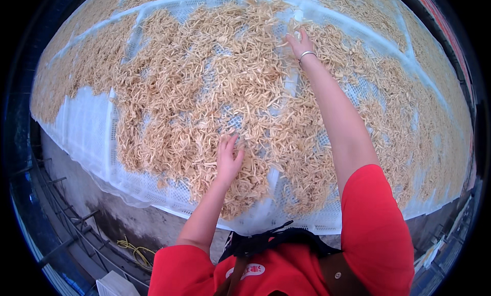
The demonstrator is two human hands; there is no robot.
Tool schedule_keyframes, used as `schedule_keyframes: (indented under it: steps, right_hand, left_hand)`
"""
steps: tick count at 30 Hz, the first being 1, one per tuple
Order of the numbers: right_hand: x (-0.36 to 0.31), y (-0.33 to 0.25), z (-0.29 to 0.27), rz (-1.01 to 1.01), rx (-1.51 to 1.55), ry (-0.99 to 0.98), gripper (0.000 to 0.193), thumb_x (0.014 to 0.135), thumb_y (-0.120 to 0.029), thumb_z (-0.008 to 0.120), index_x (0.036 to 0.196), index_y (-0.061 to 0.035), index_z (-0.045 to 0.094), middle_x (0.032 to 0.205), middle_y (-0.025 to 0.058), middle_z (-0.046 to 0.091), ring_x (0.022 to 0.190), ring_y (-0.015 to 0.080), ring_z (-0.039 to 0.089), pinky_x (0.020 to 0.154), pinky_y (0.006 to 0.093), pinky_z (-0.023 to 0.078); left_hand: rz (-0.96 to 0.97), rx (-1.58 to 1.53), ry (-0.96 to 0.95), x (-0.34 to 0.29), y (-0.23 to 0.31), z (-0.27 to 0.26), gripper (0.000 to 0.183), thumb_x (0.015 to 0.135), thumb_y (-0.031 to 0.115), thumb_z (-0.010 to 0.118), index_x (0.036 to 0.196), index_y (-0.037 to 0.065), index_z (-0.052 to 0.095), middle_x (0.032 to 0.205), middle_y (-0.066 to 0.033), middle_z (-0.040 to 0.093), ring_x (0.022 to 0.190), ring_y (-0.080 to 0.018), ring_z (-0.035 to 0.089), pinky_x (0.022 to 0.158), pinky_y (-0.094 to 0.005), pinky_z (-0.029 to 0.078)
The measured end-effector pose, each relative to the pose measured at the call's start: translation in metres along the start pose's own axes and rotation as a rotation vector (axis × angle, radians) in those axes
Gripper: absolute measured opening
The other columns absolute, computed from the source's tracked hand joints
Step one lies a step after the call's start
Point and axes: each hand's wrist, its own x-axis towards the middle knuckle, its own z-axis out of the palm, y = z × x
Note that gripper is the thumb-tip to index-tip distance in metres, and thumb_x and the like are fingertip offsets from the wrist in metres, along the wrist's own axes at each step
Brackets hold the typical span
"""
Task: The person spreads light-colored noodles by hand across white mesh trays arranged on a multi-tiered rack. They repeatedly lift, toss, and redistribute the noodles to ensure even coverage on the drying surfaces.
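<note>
Pale tan dried strips (169, 91), resembling shredded dried vegetable, lie in an uneven layer on white mesh trays (87, 117). My left hand (228, 160) rests low over the strips near the front, its fingers apart and the tips touching the layer. Farther off, my right hand (300, 46) stretches out to the back beside a white tray edge (298, 14). Its thumb and fingers are parted among the strips there, with a silver bracelet (307, 54) round the wrist. I make out nothing gripped in either hand, though the right fingertips partly blend into the strips.
More strip-covered mesh (434, 137) extends to the right and beyond the back tray edge. Below the left front edge are a grey floor (76, 163), dark metal bars (76, 222), a coiled yellow cord (135, 250) and a white box (116, 285).
</note>
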Motion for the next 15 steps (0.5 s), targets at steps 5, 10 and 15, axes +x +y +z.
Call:
schedule_keyframes:
  steps: [5, 10, 15]
  right_hand:
    - [-0.046, 0.083, -0.006, -0.096, -0.689, -0.066, 0.073, 0.079, -0.057, 0.057, 0.140, -0.0225, 0.036, 0.145, 0.0072, 0.033, 0.136, 0.0296, 0.025, 0.107, 0.0545, 0.024]
    - [-0.033, 0.138, -0.040, -0.516, -0.945, -0.124, 0.070, 0.073, -0.049, 0.062, 0.134, -0.0226, 0.042, 0.141, 0.0058, 0.038, 0.135, 0.0299, 0.027, 0.106, 0.0560, 0.022]
    - [0.030, 0.127, -0.096, -0.408, -1.063, -0.076, 0.069, 0.078, -0.049, 0.059, 0.140, -0.0283, 0.036, 0.147, 0.0002, 0.033, 0.136, 0.0301, 0.026, 0.103, 0.0665, 0.019]
  left_hand:
    - [0.143, 0.260, -0.125, -0.013, 0.048, 0.016, 0.060, 0.076, 0.032, 0.067, 0.131, 0.014, 0.049, 0.134, -0.0144, 0.040, 0.126, -0.0356, 0.033, 0.105, -0.0519, 0.026]
    - [0.373, 0.265, -0.251, 0.027, 0.115, 0.069, 0.071, 0.076, 0.042, 0.066, 0.138, 0.020, 0.040, 0.145, -0.0125, 0.030, 0.136, -0.0399, 0.019, 0.110, -0.0535, 0.016]
    - [0.396, 0.528, -0.216, 0.024, 0.117, 0.117, 0.065, 0.072, 0.044, 0.067, 0.132, 0.029, 0.048, 0.145, -0.0077, 0.029, 0.137, -0.0400, 0.017, 0.107, -0.0615, 0.014]
